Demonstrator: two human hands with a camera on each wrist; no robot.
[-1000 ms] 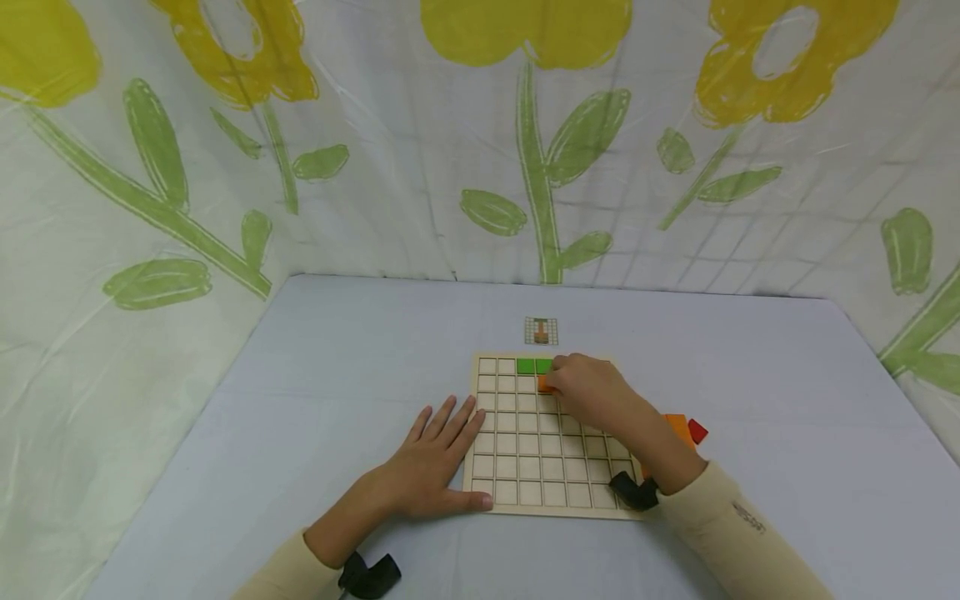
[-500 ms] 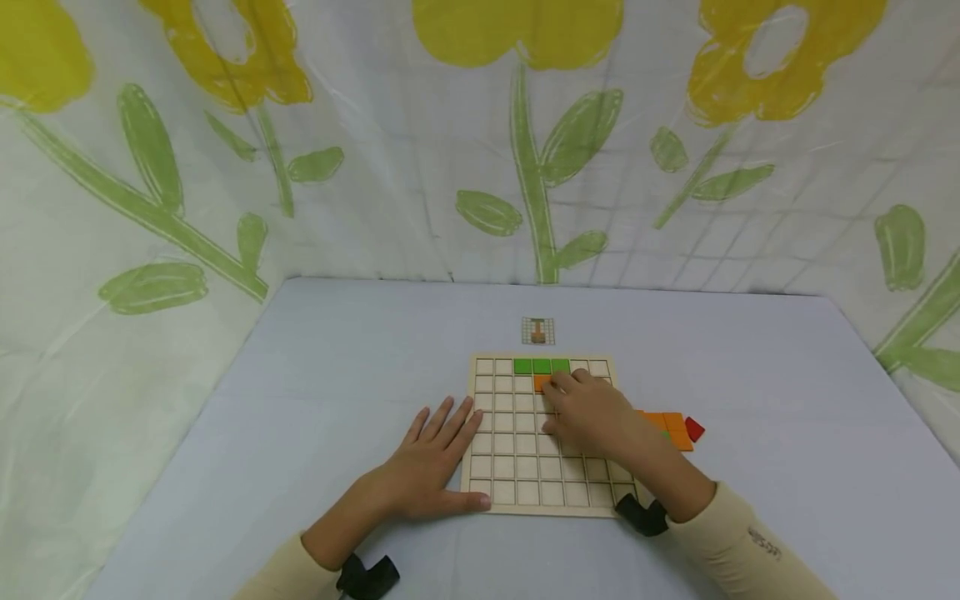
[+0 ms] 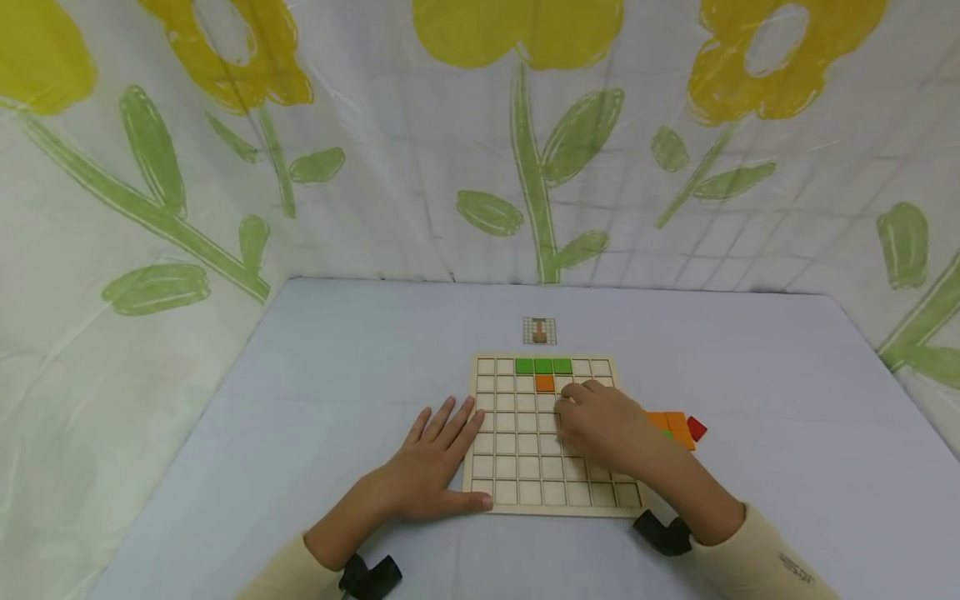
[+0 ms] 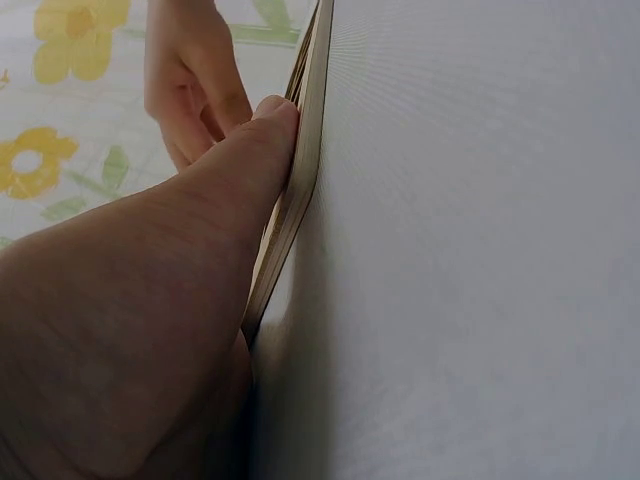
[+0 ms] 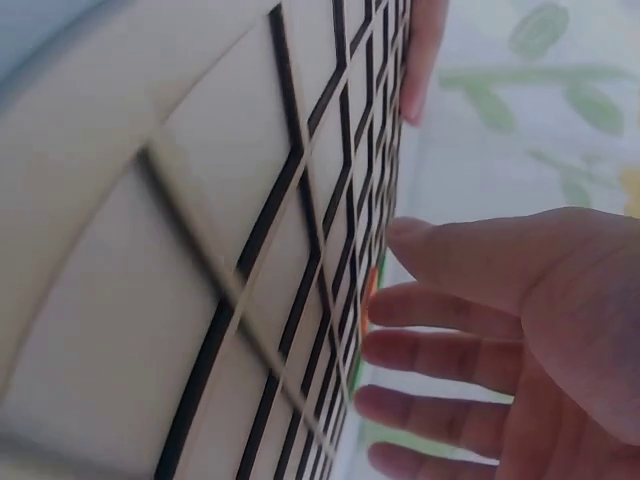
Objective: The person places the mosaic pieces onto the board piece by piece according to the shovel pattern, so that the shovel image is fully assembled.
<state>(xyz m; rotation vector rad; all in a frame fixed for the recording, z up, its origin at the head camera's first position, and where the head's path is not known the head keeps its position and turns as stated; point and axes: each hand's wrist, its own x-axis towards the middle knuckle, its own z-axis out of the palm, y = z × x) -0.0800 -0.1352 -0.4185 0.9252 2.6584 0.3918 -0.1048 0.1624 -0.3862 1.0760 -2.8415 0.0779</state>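
Note:
A wooden grid board (image 3: 528, 492) lies on the table with three green square tiles (image 3: 543, 367) in its far row. Just below the middle one sits an orange square tile (image 3: 544, 383). My left hand (image 3: 423, 475) rests at the board's left side with fingers spread, fingertips on its edge and the thumb (image 4: 270, 125) at the near corner. Over the right half of the board is my right hand (image 3: 603, 421). In the right wrist view its fingers (image 5: 440, 355) are loosely extended, thumb apart from them, with nothing between them.
A small pattern card (image 3: 539, 331) lies beyond the board. Right of the board are several orange tiles (image 3: 677, 423), with a bit of green among them, partly hidden by my right forearm. A red tile (image 3: 697, 428) lies beside them. A flower-print sheet (image 3: 375, 167) hangs behind the table.
My right hand has let go of the orange tile, now lying in its cell, and has drawn back toward me and to the right. The left hand stays in place.

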